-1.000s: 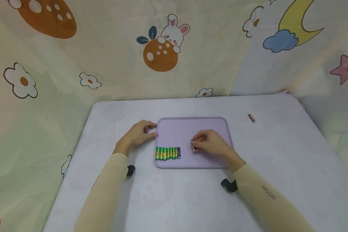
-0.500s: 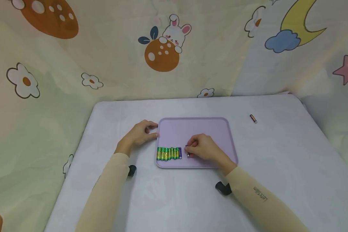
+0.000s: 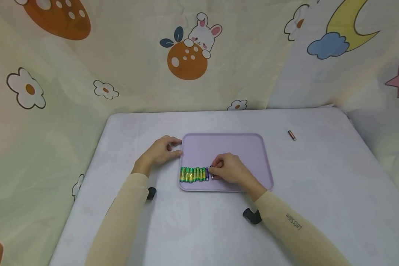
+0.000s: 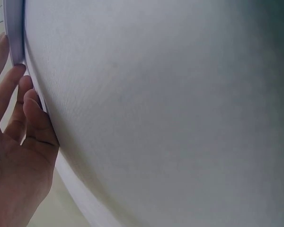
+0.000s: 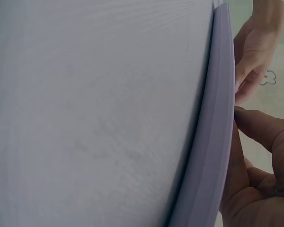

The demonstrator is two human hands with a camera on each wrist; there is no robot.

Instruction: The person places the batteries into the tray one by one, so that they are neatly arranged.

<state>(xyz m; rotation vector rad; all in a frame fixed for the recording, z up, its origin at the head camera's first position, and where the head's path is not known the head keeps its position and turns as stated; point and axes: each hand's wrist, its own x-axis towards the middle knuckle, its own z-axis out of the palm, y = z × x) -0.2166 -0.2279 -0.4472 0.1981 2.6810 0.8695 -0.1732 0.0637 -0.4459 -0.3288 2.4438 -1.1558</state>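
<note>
Near the front left of the lilac tray [image 3: 232,135] lies a side-by-side row of green and yellow batteries [image 3: 193,174], closed on its right by a dark purple battery [image 3: 207,174]. My right hand [image 3: 231,169] pinches another dark battery [image 3: 212,176] between thumb and fingers, just right of that row; the fingers hide most of it. With thumb and fingertips, my left hand [image 3: 163,150] touches the tray's left rim. In the left wrist view the left fingers [image 4: 14,90] reach along the rim. The right wrist view has the tray wall [image 5: 213,118] in front of the right thumb and fingers.
A brown and black battery [image 3: 292,135] lies alone on the white table cover [image 3: 199,229], to the right beyond the tray. Behind the table hangs a cloth [image 3: 129,55] printed with cartoons. Black wrist-worn pieces [image 3: 252,216] show beneath the sleeves.
My right hand has moved left over the tray, bringing the pinched battery close to the row's right end. The left hand has stayed at the tray's rim.
</note>
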